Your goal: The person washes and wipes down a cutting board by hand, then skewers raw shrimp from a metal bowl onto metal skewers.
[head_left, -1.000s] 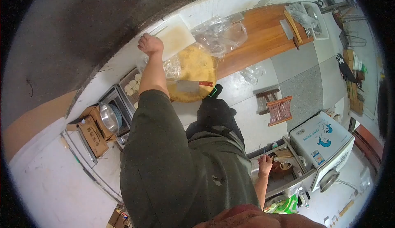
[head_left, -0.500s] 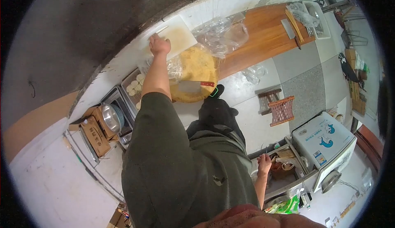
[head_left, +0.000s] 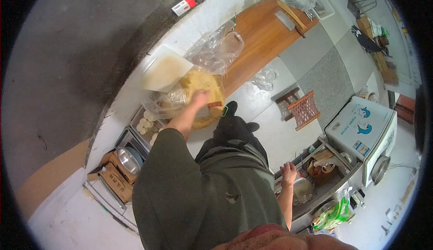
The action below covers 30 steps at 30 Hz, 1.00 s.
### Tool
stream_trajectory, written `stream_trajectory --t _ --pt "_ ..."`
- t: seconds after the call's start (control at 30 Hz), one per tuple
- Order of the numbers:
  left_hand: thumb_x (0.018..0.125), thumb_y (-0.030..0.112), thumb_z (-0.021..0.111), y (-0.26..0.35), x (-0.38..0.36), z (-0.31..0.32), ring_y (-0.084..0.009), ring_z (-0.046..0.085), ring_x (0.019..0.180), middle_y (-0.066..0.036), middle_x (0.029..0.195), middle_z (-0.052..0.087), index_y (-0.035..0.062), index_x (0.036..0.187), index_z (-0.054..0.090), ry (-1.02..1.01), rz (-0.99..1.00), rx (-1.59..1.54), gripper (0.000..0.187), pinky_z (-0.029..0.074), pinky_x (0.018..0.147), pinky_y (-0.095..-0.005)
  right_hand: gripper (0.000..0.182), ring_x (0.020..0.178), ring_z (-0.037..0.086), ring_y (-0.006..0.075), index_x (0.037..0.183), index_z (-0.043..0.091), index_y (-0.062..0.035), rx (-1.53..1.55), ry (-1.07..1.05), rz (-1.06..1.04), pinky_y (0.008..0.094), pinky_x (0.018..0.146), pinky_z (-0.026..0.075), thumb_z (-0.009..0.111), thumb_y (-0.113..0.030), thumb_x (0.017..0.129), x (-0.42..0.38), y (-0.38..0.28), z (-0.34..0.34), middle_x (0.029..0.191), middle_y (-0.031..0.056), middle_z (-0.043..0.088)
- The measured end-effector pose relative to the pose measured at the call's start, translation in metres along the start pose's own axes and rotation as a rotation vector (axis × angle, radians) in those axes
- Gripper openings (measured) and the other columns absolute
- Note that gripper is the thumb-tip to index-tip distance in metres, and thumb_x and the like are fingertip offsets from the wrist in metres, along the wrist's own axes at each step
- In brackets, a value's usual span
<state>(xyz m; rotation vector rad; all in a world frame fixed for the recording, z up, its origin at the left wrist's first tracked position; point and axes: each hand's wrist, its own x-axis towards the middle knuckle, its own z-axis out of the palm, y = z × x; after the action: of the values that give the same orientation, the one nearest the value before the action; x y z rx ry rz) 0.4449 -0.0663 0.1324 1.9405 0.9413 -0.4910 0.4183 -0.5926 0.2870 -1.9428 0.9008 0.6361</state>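
My left hand (head_left: 200, 97), smeared by motion, is over the round yellow chopping block (head_left: 196, 79), close to the red handle of a cleaver (head_left: 215, 104). Whether its fingers touch the handle cannot be made out. Beside the block lie a white cutting board (head_left: 167, 69) with a brownish stain and crumpled clear plastic (head_left: 167, 103). Pale round pieces (head_left: 145, 123) sit in a tray nearer my left arm. Lower right, my right hand (head_left: 288, 172) has its fingers curled together beside an open drawer-like compartment (head_left: 331, 184); anything in them is too small to name.
A wooden board (head_left: 257, 33) runs beyond the block, bearing a second blade (head_left: 285, 21) and sticks. A woven stool (head_left: 304, 110) stands on the floor. At right is a white appliance (head_left: 352, 126); metal bowls (head_left: 130, 160) are at left.
My left hand has left the white board and moved toward me, over the round block near the cleaver handle. My right hand stays low at the right. The whole view has shifted.
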Motion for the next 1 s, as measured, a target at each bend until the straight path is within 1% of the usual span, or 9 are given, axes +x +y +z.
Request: stream_trajectory --t 0.07,0.2,0.37,0.5,0.67,0.77,0.87,0.93,1.0 --pt "0.086 0.033 0.052 0.01 0.001 0.062 -0.0333 0.065 0.08 -0.019 0.088 0.067 0.0021 0.096 0.067 -0.106 0.255 0.129 0.035 0.049 0.074 -0.0441 0.042 0.081 0.064 0.0205 0.117 0.051 0.0086 -0.028 0.039 -0.076 0.0298 0.067 0.049 0.054 -0.023 0.091 -0.003 -0.027 0.009 0.099 0.0141 0.063" --pt "0.089 0.029 0.056 0.159 -0.076 0.121 -0.0146 0.062 0.079 -0.008 0.086 0.066 0.0001 0.106 0.062 -0.571 0.287 -0.141 0.034 0.049 0.072 -0.0314 0.045 0.107 0.056 0.0254 0.12 0.051 0.009 -0.045 0.186 -0.409 0.034 0.093 0.041 0.05 -0.027 0.094 -0.003 -0.09 0.042 0.113 0.0192 0.06" --pt "0.093 0.041 0.046 0.26 -0.184 0.19 -0.0252 0.063 0.089 -0.015 0.097 0.065 0.0027 0.102 0.061 -0.945 0.355 -0.47 0.042 0.049 0.074 -0.0359 0.047 0.123 0.045 0.0272 0.128 0.047 0.0053 0.178 0.133 -0.579 0.0355 0.105 0.031 0.037 -0.03 0.099 -0.056 -0.199 0.064 0.13 0.0186 0.05" --pt "0.094 0.059 0.03 0.303 -0.233 0.182 -0.0279 0.061 0.094 -0.016 0.114 0.058 0.0118 0.127 0.039 -1.483 -0.267 -0.949 0.058 0.05 0.078 -0.0395 0.047 0.123 0.044 0.0319 0.129 0.046 0.0033 0.138 0.249 -0.883 0.0386 0.106 0.029 0.041 -0.029 0.095 -0.059 -0.185 0.038 0.131 0.0206 0.048" --pt "0.093 0.062 0.025 0.325 -0.264 0.189 -0.0259 0.052 0.112 -0.016 0.127 0.05 0.0074 0.135 0.033 -1.62 -0.235 -0.875 0.069 0.041 0.093 -0.0378 0.049 0.124 0.042 0.0378 0.131 0.044 0.0008 -0.067 0.419 -1.135 0.0424 0.108 0.027 0.047 -0.029 0.091 -0.057 -0.131 0.003 0.132 0.0231 0.045" --pt "0.093 0.061 0.025 0.347 -0.287 0.191 -0.0247 0.048 0.118 -0.015 0.132 0.047 0.0052 0.138 0.03 -1.574 -0.164 -0.867 0.072 0.037 0.099 -0.0369 0.058 0.125 0.039 0.0398 0.132 0.041 0.0011 -0.208 0.615 -0.994 0.0451 0.108 0.026 0.051 -0.035 0.087 -0.046 -0.08 -0.019 0.134 0.0242 0.042" --pt "0.096 0.05 0.035 0.369 -0.304 0.215 -0.0281 0.04 0.127 -0.018 0.137 0.042 -0.0003 0.134 0.038 -1.44 0.297 -0.596 0.063 0.03 0.106 -0.0388 0.06 0.119 0.044 0.0389 0.127 0.047 0.0026 0.317 0.67 -0.297 0.0444 0.102 0.033 0.053 -0.041 0.086 0.006 0.019 -0.011 0.13 0.0235 0.047" --pt "0.098 0.036 0.042 0.385 -0.313 0.234 -0.0307 0.047 0.121 -0.015 0.129 0.051 -0.0023 0.127 0.047 -1.455 0.566 -0.473 0.048 0.035 0.102 -0.0395 0.053 0.109 0.053 0.0393 0.116 0.056 0.0042 0.727 0.259 0.297 0.045 0.096 0.039 0.051 -0.04 0.087 0.025 0.106 -0.02 0.118 0.0232 0.058" --pt "0.096 0.033 0.046 0.375 -0.298 0.276 -0.0295 0.054 0.113 -0.014 0.121 0.057 -0.0021 0.123 0.052 -1.356 0.708 -0.169 0.044 0.04 0.097 -0.0385 0.048 0.1 0.06 0.0389 0.105 0.063 0.0026 0.708 0.348 0.265 0.0459 0.091 0.043 0.05 -0.041 0.088 0.006 0.182 -0.019 0.104 0.023 0.064"
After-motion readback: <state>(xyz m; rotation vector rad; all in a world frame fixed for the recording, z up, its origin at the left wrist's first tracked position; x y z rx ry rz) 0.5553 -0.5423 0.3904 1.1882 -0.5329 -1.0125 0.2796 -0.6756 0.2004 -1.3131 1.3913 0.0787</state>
